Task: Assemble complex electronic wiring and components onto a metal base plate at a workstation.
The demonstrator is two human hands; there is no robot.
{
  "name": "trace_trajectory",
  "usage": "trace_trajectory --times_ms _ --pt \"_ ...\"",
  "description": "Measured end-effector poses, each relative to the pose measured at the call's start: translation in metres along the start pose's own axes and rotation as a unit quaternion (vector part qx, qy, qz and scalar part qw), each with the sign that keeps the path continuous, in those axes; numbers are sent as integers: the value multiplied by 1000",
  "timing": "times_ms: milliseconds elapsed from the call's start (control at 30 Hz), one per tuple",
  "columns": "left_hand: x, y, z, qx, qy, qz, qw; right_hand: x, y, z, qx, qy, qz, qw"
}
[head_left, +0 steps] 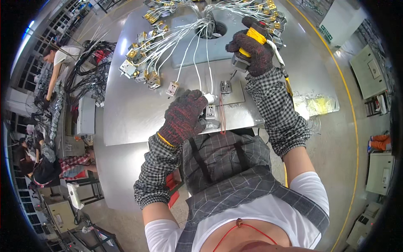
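Grey metal counter [134, 113] under everything, bending toward the rim of the view. Across its far half, a fan of white wires [184, 38] running out of a round hole [216, 29], each ending in a small brass-and-grey switch block [153, 80]; one loose block [172, 88] lying apart from the cluster, just beyond the left hand. Crumpled clear plastic bag [315, 104] with yellow inside at the right edge of the counter, near the right forearm. Red rubber band or cord loop [222, 115] draped over the near edge by the fixture. To the far left, other people at a bench heaped with black cables [90, 63]. Left hand [184, 115], in a dark knitted glove, lying curled over a small grey switch part [210, 112] on a flat plate near the counter's front edge, fingers closed down on it, one white wire rising from just beside the fingertips. Right hand [252, 48], gloved the same, raised well beyond and to the right of the part, wrapped tight around a yellow-handled power screwdriver [252, 40], tip pointing down toward a second small block [226, 87] on the plate; whether the tip touches it, impossible to tell.
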State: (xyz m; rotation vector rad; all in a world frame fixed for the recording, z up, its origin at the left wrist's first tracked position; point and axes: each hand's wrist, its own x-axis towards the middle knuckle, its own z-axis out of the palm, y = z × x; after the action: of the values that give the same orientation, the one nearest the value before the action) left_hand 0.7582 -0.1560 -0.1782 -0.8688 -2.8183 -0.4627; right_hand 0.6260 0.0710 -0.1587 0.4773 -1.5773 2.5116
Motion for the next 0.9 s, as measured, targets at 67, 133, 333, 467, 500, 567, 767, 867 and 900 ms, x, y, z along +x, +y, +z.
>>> trace_trajectory --times_ms 67,133,333,467,500,567,767,867,900 --pt "1 1 0 2 7 6 1000 -1 4 -1 18 0 -10 1000" --pt "3 1 0 -3 10 12 1000 -2 7 1 37 -1 -21 999" --pt "5 1 -1 -21 11 12 1000 -1 1 -2 23 -14 -11 1000" --pt "6 2 -5 -30 -4 7 1000 -7 1 9 5 -17 1 1000" --pt "4 1 -4 -17 0 9 1000 -6 1 8 5 -16 3 1000" --pt "3 0 -2 -5 6 12 1000 -6 1 1 56 -26 -3 998" --pt "7 -4 1 -20 46 48 998 -4 -3 10 0 -34 -44 998" --pt "11 -11 -2 -118 23 -36 992 4 -15 -3 -36 -9 -115 993" --pt "12 -11 -3 -117 21 -36 992 8 -16 -12 -35 2 -182 983"
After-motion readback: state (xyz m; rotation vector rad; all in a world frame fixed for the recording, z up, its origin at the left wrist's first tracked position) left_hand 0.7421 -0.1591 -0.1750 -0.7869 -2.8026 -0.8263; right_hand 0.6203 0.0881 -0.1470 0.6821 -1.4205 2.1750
